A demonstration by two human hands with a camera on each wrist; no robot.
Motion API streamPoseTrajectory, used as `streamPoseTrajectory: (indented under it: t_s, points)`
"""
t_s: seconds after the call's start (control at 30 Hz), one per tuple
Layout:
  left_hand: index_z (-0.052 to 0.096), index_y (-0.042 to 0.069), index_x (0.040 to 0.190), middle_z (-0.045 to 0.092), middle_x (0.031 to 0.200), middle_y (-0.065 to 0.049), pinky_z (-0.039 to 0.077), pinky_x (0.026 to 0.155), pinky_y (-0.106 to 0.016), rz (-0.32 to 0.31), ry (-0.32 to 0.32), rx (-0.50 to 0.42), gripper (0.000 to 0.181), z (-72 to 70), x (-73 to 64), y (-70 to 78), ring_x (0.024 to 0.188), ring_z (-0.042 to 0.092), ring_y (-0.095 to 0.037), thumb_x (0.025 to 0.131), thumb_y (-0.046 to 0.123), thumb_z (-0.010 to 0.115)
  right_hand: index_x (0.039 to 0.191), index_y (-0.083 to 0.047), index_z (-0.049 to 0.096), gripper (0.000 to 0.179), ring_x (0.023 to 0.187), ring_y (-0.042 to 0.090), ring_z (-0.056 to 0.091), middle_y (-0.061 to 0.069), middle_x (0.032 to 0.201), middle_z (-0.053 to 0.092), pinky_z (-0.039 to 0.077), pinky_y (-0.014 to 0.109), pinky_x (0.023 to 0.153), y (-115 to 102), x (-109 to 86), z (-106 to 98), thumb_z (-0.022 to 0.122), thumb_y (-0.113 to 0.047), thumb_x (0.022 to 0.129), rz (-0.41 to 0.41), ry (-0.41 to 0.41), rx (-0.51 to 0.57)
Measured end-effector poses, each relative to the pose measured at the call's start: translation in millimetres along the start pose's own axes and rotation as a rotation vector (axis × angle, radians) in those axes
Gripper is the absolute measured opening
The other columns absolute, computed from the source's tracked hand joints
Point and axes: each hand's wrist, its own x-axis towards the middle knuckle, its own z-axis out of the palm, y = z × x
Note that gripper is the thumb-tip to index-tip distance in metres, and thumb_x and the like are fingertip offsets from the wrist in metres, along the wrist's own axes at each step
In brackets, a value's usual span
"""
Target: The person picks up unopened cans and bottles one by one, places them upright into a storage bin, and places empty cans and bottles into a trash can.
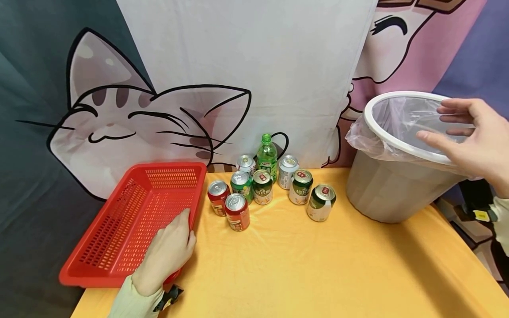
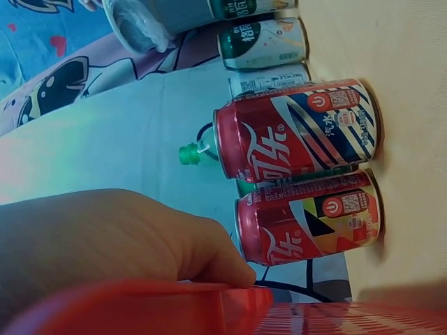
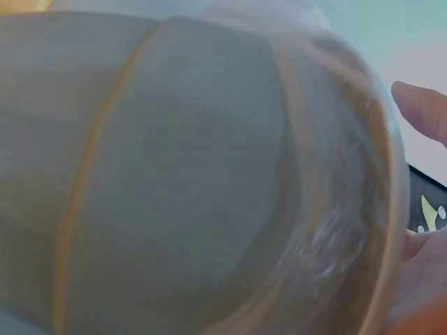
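Note:
At the left, my left hand [image 1: 169,249] grips the right-hand rim of a red plastic basket [image 1: 133,276], whose slotted floor shows bare. In the left wrist view the thumb lies along the red rim, close to two red cola cans [image 2: 300,132]. My right hand [image 1: 477,137] hangs over the mouth of a grey trash can [image 1: 389,190] with a white rim and a clear plastic liner. Its fingers are spread and loosely bent, with nothing between them. The right wrist view shows the can's side large and blurred.
Between basket and trash can stand several drink cans, among them a green can [image 1: 241,185], green-and-white cans [image 1: 301,187] and a silver can [image 1: 288,172]. A green plastic bottle [image 1: 267,159] stands at the back, before a cartoon-printed curtain [image 1: 278,66]. The tabletop [image 1: 278,269] is yellow.

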Motion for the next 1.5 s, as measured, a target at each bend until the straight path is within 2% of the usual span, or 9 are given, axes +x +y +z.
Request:
streamPoseTrajectory:
  t_s: [0.17, 0.37, 0.53, 0.63, 0.73, 1.03, 1.2, 1.4, 1.5]
  points:
    - [0.048, -0.015, 0.141, 0.065, 0.129, -0.031, 0.059, 0.061, -0.055, -0.004, -0.004, -0.003, 0.055, 0.7, 0.3, 0.9, 0.084, 0.072, -0.047, 0.094, 0.009, 0.061, 0.147, -0.023, 0.054, 0.072, 0.1, -0.015, 0.051, -0.031, 0.116, 0.054, 0.038, -0.004, 0.083, -14, -12.4, 2, 0.085, -0.012, 0.082, -0.086, 0.032, 0.099]
    - [0.048, -0.015, 0.141, 0.065, 0.128, -0.032, 0.059, 0.059, -0.054, 0.004, 0.003, -0.003, 0.055, 1.3, 1.5, 2.1, 0.082, 0.072, -0.048, 0.093, 0.009, 0.062, 0.137, -0.014, 0.062, 0.071, 0.111, -0.002, 0.061, -0.016, 0.125, 0.064, 0.044, 0.002, 0.088, -40, -29.5, 10, 0.084, 0.009, 0.074, -0.221, 0.045, 0.27]
    - [0.047, -0.015, 0.141, 0.064, 0.129, -0.032, 0.06, 0.06, -0.054, 0.003, 0.0, -0.006, 0.055, 1.7, 2.8, 3.5, 0.086, 0.073, -0.047, 0.094, 0.008, 0.061, 0.14, -0.006, 0.061, 0.076, 0.114, 0.003, 0.063, -0.005, 0.129, 0.067, 0.046, 0.006, 0.094, -55, -45.7, 17, 0.082, 0.018, 0.071, -0.291, 0.004, 0.288]
    - [0.047, -0.015, 0.141, 0.064, 0.131, -0.032, 0.06, 0.063, -0.055, 0.0, -0.002, -0.01, 0.055, 2.2, 3.8, 4.8, 0.091, 0.073, -0.048, 0.094, 0.009, 0.06, 0.14, -0.005, 0.06, 0.077, 0.114, 0.003, 0.063, -0.004, 0.129, 0.068, 0.047, 0.007, 0.095, -59, -53.5, 21, 0.083, 0.018, 0.071, -0.296, -0.025, 0.286]
    - [0.047, -0.016, 0.141, 0.064, 0.13, -0.032, 0.06, 0.063, -0.055, 0.002, 0.0, -0.016, 0.055, 2.7, 4.1, 6.2, 0.091, 0.073, -0.048, 0.094, 0.009, 0.06, 0.141, -0.01, 0.061, 0.078, 0.111, 0.001, 0.064, -0.008, 0.128, 0.068, 0.046, 0.006, 0.095, -61, -57.9, 25, 0.085, 0.014, 0.071, -0.282, -0.047, 0.262]
    - [0.047, -0.016, 0.141, 0.066, 0.126, -0.031, 0.059, 0.061, -0.055, -0.005, -0.012, -0.009, 0.055, 3.8, 3.6, 8.4, 0.089, 0.072, -0.047, 0.094, 0.009, 0.06, 0.142, -0.014, 0.06, 0.079, 0.106, -0.007, 0.065, -0.01, 0.13, 0.067, 0.044, 0.003, 0.094, -54, -62.7, 30, 0.088, 0.009, 0.072, -0.259, -0.068, 0.227]
    - [0.047, -0.016, 0.141, 0.066, 0.127, -0.032, 0.06, 0.063, -0.054, -0.01, -0.009, -0.012, 0.055, 4.2, 1.8, 9.4, 0.093, 0.073, -0.047, 0.094, 0.009, 0.061, 0.142, -0.013, 0.06, 0.077, 0.109, -0.005, 0.064, -0.011, 0.131, 0.066, 0.043, 0.003, 0.093, -50, -66.0, 26, 0.087, 0.008, 0.073, -0.227, -0.037, 0.234]
    - [0.048, -0.016, 0.141, 0.065, 0.129, -0.034, 0.061, 0.072, -0.056, -0.017, -0.013, -0.009, 0.055, 3.9, -1.1, 13.2, 0.102, 0.072, -0.047, 0.094, 0.009, 0.062, 0.14, -0.008, 0.061, 0.073, 0.114, 0.001, 0.062, -0.007, 0.135, 0.065, 0.045, 0.005, 0.093, -41, -65.5, 22, 0.082, 0.015, 0.074, -0.194, 0.018, 0.289]
    - [0.048, -0.016, 0.141, 0.064, 0.13, -0.035, 0.061, 0.076, -0.058, -0.015, -0.009, -0.008, 0.055, 5.0, -2.0, 14.3, 0.107, 0.07, -0.048, 0.094, 0.009, 0.061, 0.14, -0.008, 0.06, 0.07, 0.115, 0.001, 0.061, -0.01, 0.132, 0.065, 0.045, 0.005, 0.093, -34, -64.1, 19, 0.079, 0.016, 0.076, -0.184, 0.053, 0.304]
